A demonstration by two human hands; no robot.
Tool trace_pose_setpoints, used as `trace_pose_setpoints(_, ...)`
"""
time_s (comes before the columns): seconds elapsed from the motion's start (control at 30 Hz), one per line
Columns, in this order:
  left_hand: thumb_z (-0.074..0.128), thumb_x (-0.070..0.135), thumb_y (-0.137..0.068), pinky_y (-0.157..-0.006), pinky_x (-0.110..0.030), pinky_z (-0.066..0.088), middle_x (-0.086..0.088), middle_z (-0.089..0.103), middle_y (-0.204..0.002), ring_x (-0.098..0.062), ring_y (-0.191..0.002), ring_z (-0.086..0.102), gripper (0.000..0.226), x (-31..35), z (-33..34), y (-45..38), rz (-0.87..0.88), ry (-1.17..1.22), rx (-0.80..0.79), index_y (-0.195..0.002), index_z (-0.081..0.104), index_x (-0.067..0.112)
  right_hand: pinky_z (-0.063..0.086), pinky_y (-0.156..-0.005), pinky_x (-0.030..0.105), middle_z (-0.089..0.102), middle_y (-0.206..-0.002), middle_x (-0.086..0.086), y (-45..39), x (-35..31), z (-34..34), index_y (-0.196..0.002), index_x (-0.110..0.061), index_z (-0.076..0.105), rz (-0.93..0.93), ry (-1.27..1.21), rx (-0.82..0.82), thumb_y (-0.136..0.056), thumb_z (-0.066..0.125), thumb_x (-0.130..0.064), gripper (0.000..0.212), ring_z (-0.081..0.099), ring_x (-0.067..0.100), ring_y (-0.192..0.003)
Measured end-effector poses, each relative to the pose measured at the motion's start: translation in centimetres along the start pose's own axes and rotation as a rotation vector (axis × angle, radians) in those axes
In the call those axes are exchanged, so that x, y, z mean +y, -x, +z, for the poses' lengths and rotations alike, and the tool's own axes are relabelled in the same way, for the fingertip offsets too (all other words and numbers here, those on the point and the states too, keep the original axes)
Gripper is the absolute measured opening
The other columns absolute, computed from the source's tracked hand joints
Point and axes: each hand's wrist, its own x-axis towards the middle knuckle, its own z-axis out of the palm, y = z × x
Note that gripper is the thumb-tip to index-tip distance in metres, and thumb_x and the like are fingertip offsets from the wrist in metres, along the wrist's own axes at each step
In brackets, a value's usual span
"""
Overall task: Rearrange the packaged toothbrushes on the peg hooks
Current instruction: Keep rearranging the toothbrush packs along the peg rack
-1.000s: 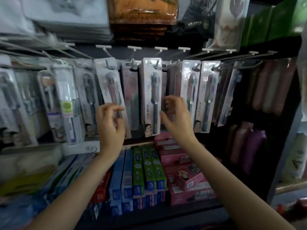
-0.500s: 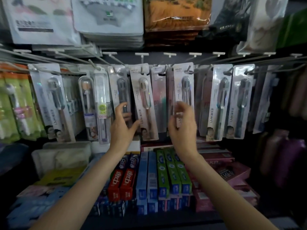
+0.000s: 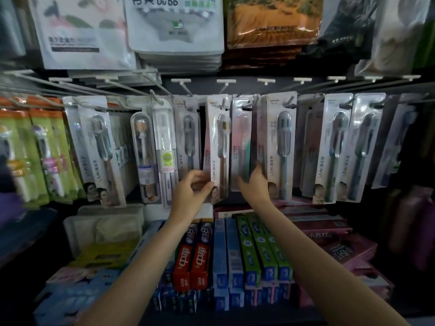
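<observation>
A row of packaged toothbrushes hangs from white peg hooks [image 3: 226,81] across the middle of the display. My left hand [image 3: 191,191] pinches the lower corner of a pink-backed toothbrush pack [image 3: 217,147], which hangs tilted on its hook. My right hand [image 3: 255,184] grips the bottom of the neighbouring pack with a green brush [image 3: 242,142]; its fingertips are hidden behind the card. To the right hangs a grey-brush pack [image 3: 279,142], then two more [image 3: 334,147].
Bagged towels [image 3: 176,27] are stacked on the shelf above. Boxed toothpaste [image 3: 256,250] lies on the shelf below the hooks, red boxes [image 3: 195,264] at the left. Green kids' brush packs [image 3: 47,149] hang at far left. Long bare hook arms [image 3: 70,85] jut out upper left.
The view has shifted left and up. Both hands dropped from mid-pack height to the packs' bottom edges; the left now pinches the pink pack, the right grips the green-brush pack.
</observation>
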Motion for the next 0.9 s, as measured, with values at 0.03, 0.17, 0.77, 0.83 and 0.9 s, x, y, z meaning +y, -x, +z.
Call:
trace_pose_setpoints(0.03, 0.066, 0.012, -0.082, -0.085, -0.019, 0.044, 0.007, 0.060, -0.100, -0.008, -0.096, 0.057, 0.027, 0.1, -0.3, 0.0, -0.011, 0.016, -0.018, -0.107, 0.056, 0.017, 0.041, -0.097, 0.034, 0.047, -0.136, 0.015, -0.1, 0.0, 0.3, -0.144, -0.006, 0.018, 0.024, -0.005, -0.005, -0.093, 0.054, -0.015, 0.064, 0.048, 0.028, -0.123)
trace_pose_setpoints(0.17, 0.064, 0.016, -0.084, -0.076, -0.007, 0.036, 0.010, 0.056, -0.104, -0.003, -0.095, 0.051, 0.036, 0.7, -0.6, 0.0, -0.007, -0.085, -0.031, -0.118, 0.052, 0.013, 0.040, -0.099, 0.031, 0.045, -0.137, 0.014, 0.0, -0.2, 1.1, -0.142, -0.004, 0.024, 0.025, -0.005, 0.054, -0.093, 0.049, -0.006, 0.055, 0.046, 0.026, -0.124)
trace_pose_setpoints(0.77, 0.062, 0.009, -0.085, -0.076, -0.022, 0.041, -0.002, 0.060, -0.092, -0.014, -0.086, 0.056, 0.015, 0.5, -0.3, 0.6, 0.055, -0.165, 0.047, -0.099, 0.057, 0.007, 0.038, -0.048, 0.031, 0.039, -0.129, 0.012, 5.9, -3.3, -4.3, -0.140, -0.006, 0.024, -0.359, 0.476, 0.290, -0.087, 0.049, -0.006, 0.058, 0.051, 0.025, -0.066)
trace_pose_setpoints(0.83, 0.062, 0.009, -0.085, -0.077, -0.024, 0.042, -0.003, 0.060, -0.092, -0.014, -0.087, 0.056, 0.016, 0.7, 0.3, 0.9, 0.058, -0.153, 0.058, -0.101, 0.057, 0.006, 0.033, -0.048, 0.030, 0.035, -0.133, 0.013, 5.5, -3.5, -5.2, -0.141, -0.006, 0.020, -0.356, 0.533, 0.284, -0.087, 0.050, -0.006, 0.062, 0.045, 0.023, -0.063)
trace_pose_setpoints(0.9, 0.062, 0.009, -0.086, -0.077, -0.025, 0.042, -0.003, 0.060, -0.092, -0.014, -0.086, 0.056, 0.016, 0.8, 0.6, 1.1, 0.065, -0.153, 0.069, -0.100, 0.057, 0.007, 0.032, -0.051, 0.032, 0.034, -0.133, 0.014, 5.2, -3.6, -5.9, -0.141, -0.008, 0.021, -0.353, 0.598, 0.241, -0.088, 0.048, -0.006, 0.060, 0.043, 0.024, -0.064)
